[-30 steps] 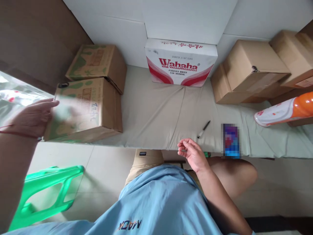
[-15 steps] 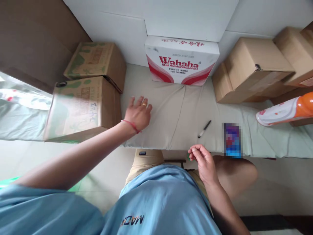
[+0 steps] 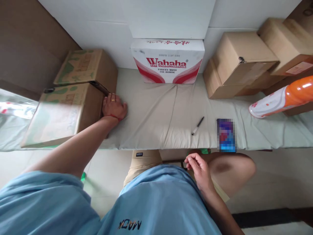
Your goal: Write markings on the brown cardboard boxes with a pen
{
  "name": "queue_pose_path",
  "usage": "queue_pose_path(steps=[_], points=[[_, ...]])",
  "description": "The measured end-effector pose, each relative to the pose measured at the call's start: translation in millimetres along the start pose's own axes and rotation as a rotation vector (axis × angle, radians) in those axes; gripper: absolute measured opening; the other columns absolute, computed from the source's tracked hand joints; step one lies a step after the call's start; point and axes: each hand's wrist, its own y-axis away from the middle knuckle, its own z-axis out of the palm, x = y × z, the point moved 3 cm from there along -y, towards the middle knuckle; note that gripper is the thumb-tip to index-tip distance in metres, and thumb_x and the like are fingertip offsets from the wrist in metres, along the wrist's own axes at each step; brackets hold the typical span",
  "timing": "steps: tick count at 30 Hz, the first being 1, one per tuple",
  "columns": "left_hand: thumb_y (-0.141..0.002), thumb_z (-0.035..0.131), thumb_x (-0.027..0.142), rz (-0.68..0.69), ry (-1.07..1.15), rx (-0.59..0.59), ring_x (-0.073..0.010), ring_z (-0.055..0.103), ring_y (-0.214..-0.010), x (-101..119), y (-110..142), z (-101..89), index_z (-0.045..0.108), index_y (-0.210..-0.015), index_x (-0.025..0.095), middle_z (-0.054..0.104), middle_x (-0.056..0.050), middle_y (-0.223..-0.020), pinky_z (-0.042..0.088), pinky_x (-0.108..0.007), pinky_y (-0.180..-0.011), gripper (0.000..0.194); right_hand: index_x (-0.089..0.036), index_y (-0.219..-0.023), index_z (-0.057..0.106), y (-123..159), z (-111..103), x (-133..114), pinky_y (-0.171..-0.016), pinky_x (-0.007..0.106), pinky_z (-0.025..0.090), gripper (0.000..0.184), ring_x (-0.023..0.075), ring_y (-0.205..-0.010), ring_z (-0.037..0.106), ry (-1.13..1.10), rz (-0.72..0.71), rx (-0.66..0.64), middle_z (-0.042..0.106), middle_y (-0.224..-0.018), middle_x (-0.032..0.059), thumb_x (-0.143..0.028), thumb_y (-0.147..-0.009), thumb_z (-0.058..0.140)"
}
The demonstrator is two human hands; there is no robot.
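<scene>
My left hand (image 3: 114,107) lies on the cloth-covered table against the right side of the front cardboard box (image 3: 90,106), with a ring on one finger and a red band at the wrist. Its fingers are stretched out and nothing is in its grasp; the fingertips are partly lost at the box's edge. Over my lap, just below the table edge, my right hand (image 3: 199,169) is loosely curled, thumb against the fingers, with no object visible in it. A pen (image 3: 198,126) with a dark barrel lies on the cloth above it. Right of the pen is a blurred-out, phone-sized rectangle (image 3: 226,135).
A white and red Wahaha water carton (image 3: 168,62) stands at the back wall. Another cardboard box (image 3: 97,65) is behind the front left one. Brown boxes (image 3: 244,55) are stacked at right, near an orange-topped bottle (image 3: 281,98). Grey-green cloth (image 3: 146,117) covers the table.
My left hand has moved left from the open cloth to the front box's side. My right hand stays curled over my lap. The view has shifted slightly to the right.
</scene>
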Motion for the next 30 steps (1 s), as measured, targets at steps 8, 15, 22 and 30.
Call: queue_pose_path(steps=[8, 15, 22, 30], points=[[-0.106, 0.036, 0.041, 0.109, -0.09, -0.038, -0.0327, 0.02, -0.172, -18.1, 10.8, -6.7, 0.047, -0.153, -0.001, 0.03, -0.017, -0.183, 0.003, -0.051, -0.141, 0.063, -0.023, -0.088, 0.073, -0.2, -8.9, -5.6, -0.066, 0.031, 0.054, 0.049, 0.0171, -0.07, 0.063, 0.017, -0.038, 0.0, 0.073, -0.086, 0.0059, -0.072, -0.092, 0.075], [-0.104, 0.041, 0.037, 0.158, -0.125, -0.048, -0.0283, 0.028, -0.169, -13.4, -0.1, -25.5, 0.06, -0.139, 0.012, 0.057, -0.006, -0.168, -0.002, -0.06, -0.138, 0.047, -0.023, -0.087, 0.072, 5.0, -2.1, 0.1, -0.067, 0.031, 0.054, 0.051, 0.018, -0.071, 0.064, 0.046, -0.048, -0.016, 0.073, -0.085, 0.0057, -0.074, -0.093, 0.073], [-0.099, 0.052, 0.046, -0.007, -0.048, -0.081, -0.0369, 0.051, -0.153, 1.2, 16.1, -28.5, 0.066, -0.129, 0.011, 0.069, -0.015, -0.153, 0.038, -0.051, -0.127, 0.048, -0.023, -0.088, 0.072, 4.7, -1.3, 1.2, -0.066, 0.031, 0.055, 0.052, 0.0181, -0.07, 0.065, 0.043, -0.049, 0.033, 0.073, -0.084, 0.0061, -0.075, -0.093, 0.072], [-0.086, 0.062, 0.075, -0.614, 0.764, -0.031, -0.029, 0.076, -0.08, -22.8, 175.9, 21.7, 0.06, -0.075, 0.026, 0.074, -0.003, -0.076, 0.054, -0.035, -0.067, 0.051, -0.023, -0.093, 0.072, -14.6, -16.5, -9.3, -0.068, 0.029, 0.057, 0.044, 0.0169, -0.072, 0.066, 0.171, -0.176, 0.127, 0.075, -0.088, 0.007, -0.066, -0.1, 0.068]])
